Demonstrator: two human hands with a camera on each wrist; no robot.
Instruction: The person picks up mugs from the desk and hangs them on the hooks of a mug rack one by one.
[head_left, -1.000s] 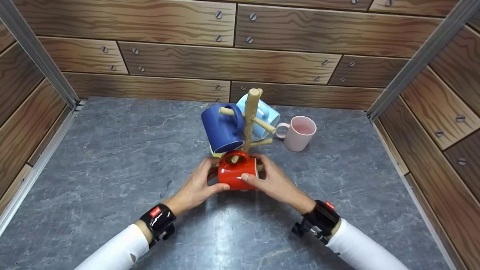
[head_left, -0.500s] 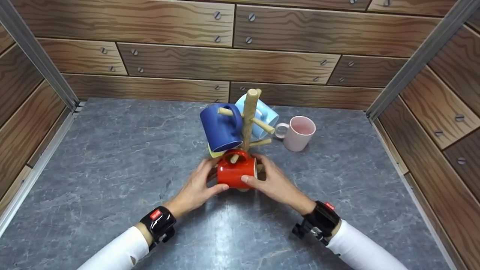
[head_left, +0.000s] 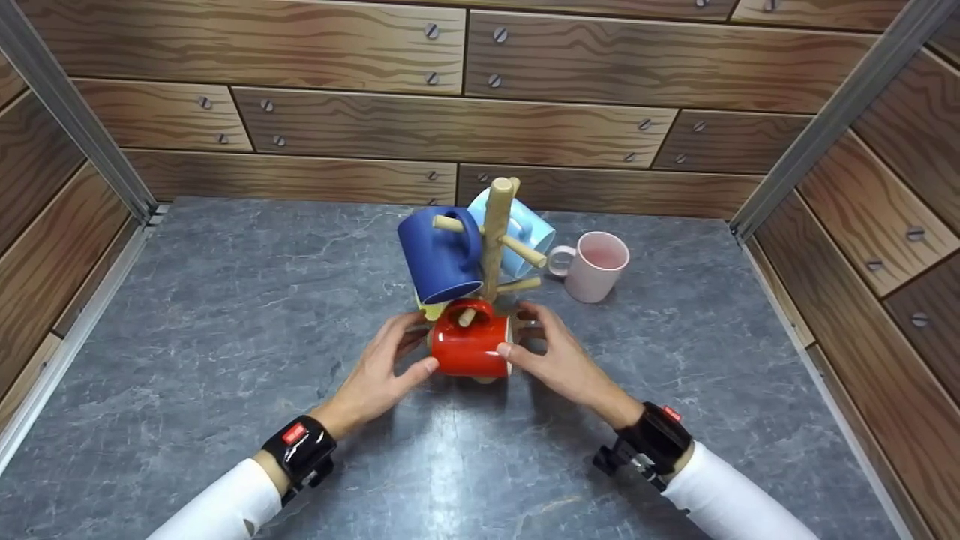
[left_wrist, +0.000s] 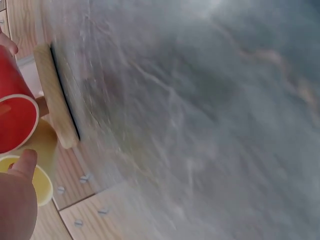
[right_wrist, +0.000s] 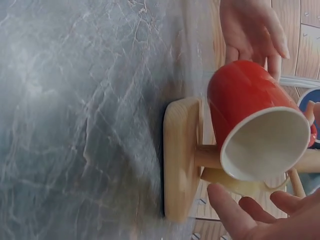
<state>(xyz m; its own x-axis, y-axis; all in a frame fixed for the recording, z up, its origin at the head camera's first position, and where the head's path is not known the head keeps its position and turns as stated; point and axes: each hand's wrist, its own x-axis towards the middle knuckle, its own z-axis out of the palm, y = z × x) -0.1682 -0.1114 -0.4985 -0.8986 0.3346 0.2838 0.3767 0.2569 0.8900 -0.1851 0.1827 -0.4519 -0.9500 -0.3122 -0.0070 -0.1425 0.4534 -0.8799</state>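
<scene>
A glossy red mug (head_left: 471, 349) hangs on its side by its handle from a low front peg of the wooden mug tree (head_left: 493, 259). Its mouth faces right, showing a pale inside in the right wrist view. My left hand (head_left: 375, 379) is beside the base end, fingers spread and thumb tip right at the mug's edge. On the mouth side, my right hand (head_left: 566, 364) has loosely bent fingers, its thumb tip overlapping the rim. Both hands are relaxed around the mug without gripping it. Behind it is a yellow mug (left_wrist: 46, 142), mostly hidden in the head view.
A dark blue mug (head_left: 431, 259) hangs from an upper left peg, and a light blue mug (head_left: 536, 232) hangs behind the post. The pink mug (head_left: 592, 274) stands upright on the grey marbled table (head_left: 247, 300) at right. Wood-patterned panels (head_left: 337, 124) enclose the table.
Both hands have loosened from the red mug and moved apart, the left one leftward and the right one rightward. The mug stays hanging on its peg.
</scene>
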